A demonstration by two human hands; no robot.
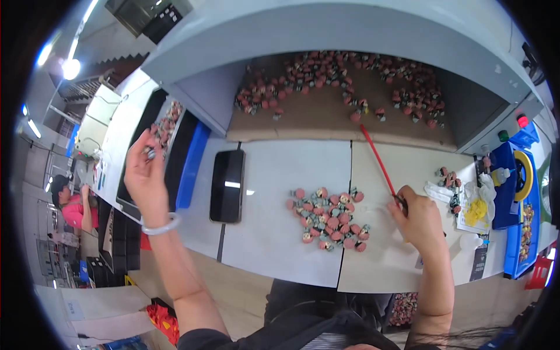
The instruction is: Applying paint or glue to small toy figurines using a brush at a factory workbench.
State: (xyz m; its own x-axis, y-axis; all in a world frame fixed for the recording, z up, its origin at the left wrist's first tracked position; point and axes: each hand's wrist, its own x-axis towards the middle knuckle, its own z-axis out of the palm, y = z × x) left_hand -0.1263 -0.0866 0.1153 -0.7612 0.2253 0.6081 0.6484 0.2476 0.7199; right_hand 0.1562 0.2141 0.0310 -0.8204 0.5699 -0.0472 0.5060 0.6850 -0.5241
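My left hand (pixel 144 175) is at the left, over a black tray (pixel 181 137) that holds a row of small pink-and-grey figures (pixel 167 121). Its fingers are curled around a small pink-and-grey figure (pixel 151 153), partly hidden by them. My right hand (pixel 421 219) grips a thin red stick (pixel 377 158) over the table. The stick's far end reaches the mouth of a grey booth, close to a loose figure (pixel 355 117). Between my hands, a pile of small pink-and-grey figures (pixel 332 221) lies on the white tabletop (pixel 274 245).
The grey booth (pixel 350 29) stands at the back, many figures strewn over its brown floor (pixel 291 126). A black phone (pixel 227 186) lies left of the pile. At right are crumpled white tissue (pixel 486 192), a yellow tape roll (pixel 523 175) and a blue bin (pixel 513 251). A person (pixel 79 210) works far left.
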